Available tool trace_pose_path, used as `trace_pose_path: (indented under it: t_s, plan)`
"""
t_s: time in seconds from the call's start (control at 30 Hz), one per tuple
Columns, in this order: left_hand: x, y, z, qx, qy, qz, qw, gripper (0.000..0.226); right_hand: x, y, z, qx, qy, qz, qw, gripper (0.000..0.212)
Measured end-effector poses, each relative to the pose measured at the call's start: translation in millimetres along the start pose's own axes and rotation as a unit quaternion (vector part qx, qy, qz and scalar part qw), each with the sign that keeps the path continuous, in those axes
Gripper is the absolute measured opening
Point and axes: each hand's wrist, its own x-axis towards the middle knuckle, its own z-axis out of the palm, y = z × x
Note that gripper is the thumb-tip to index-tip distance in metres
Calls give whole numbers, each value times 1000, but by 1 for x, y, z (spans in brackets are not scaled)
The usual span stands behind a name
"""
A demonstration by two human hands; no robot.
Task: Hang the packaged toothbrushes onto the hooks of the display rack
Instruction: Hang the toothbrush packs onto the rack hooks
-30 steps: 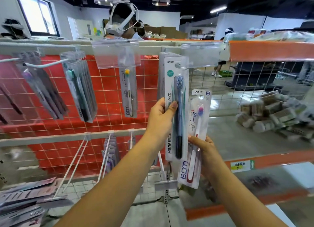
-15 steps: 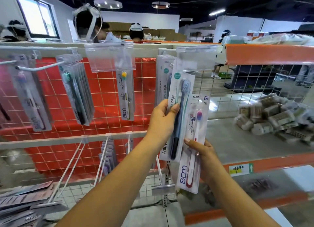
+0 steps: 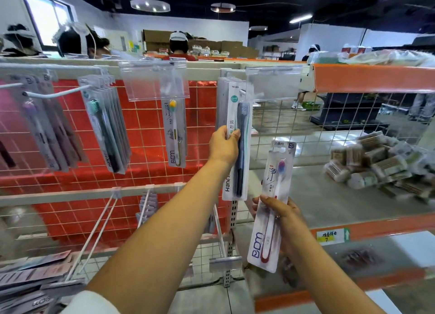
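Red wire grid (image 3: 146, 130) fills the back of the rack, and every place here is told from it. The left hand (image 3: 223, 144) is raised at the grid's right edge. Its thumb and curled fingers pinch a dark toothbrush pack (image 3: 236, 149) by its middle. The top of that pack is up at a white hook (image 3: 242, 93), under a clear tag (image 3: 273, 83). I cannot tell if the pack's hole is on the hook. More packs of the same kind hang just behind it.

The right hand (image 3: 282, 217) is lower, off the right side of the grid. Its fingers curl round a red toothbrush pack (image 3: 270, 219) and hold it upright. That pack touches no hook.

In front of the grid's middle hangs a yellow-tipped pack (image 3: 175, 132). Further left hangs a row of green packs (image 3: 103, 125). Purple packs (image 3: 42, 125) hang at the grid's left end. Off to the right of the grid, brown bundles (image 3: 381, 163) lie piled on a grey shelf (image 3: 317, 196).
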Motion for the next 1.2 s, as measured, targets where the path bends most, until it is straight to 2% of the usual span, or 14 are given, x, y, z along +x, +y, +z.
trace_pose_path:
  t_s: [0.17,0.47,0.57,0.7,0.77,0.87,1.0,1.1,1.2]
  plan:
    - [-7,-13,-3,-9,1,-17,1000,26,-7,-1,2,-5,-15,9,1000,13]
    - [-50,-66,-20,136,-161,-129,969,19,-14,0,3,-47,-38,-8,998,18]
    - [-59,-79,-35,197,-191,-143,951,15,-20,3,6,-45,-50,-3,998,30]
    - [-67,-83,-62,355,-193,-121,907,29,-24,9,12,-12,-71,20,997,25]
    - [-73,-77,-76,408,-197,-106,885,28,-25,11,17,-11,-83,28,996,27]
    - [-87,-66,-101,494,-184,-30,849,26,-27,15,28,-24,-94,21,995,32]
    - [-105,-56,-134,524,-142,70,837,28,-28,23,45,-44,-91,44,994,45]
    - [-112,-53,-156,545,-137,65,824,33,-28,32,57,-41,-91,57,993,43]
    - [-118,-56,-178,539,-121,59,832,31,-30,41,74,-54,-102,68,991,42]
